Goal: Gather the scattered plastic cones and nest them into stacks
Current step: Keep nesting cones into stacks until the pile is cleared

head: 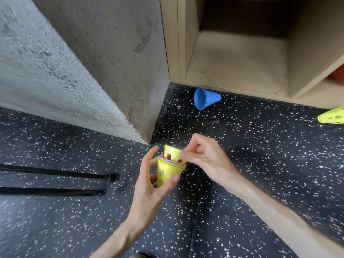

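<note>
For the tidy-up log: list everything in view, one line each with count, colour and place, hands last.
stack of cones: one, mostly yellow with pink and green rims, held above the floor
top cone: one, yellow, partly nested into the stack
blue cone: one, lying on its side by the cabinet
yellow cone: one, at right edge, cut off
cabinet: one, beige, open, upper right
wall: grey concrete, upper left
floor: black, speckled
poles: two, black, on floor left
left hand: grips the stack
right hand: pinches the top cone

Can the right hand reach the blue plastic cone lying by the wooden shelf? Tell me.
Probably not yet: the right hand pinches a yellow cone. The floor to the blue plastic cone looks bare.
</note>
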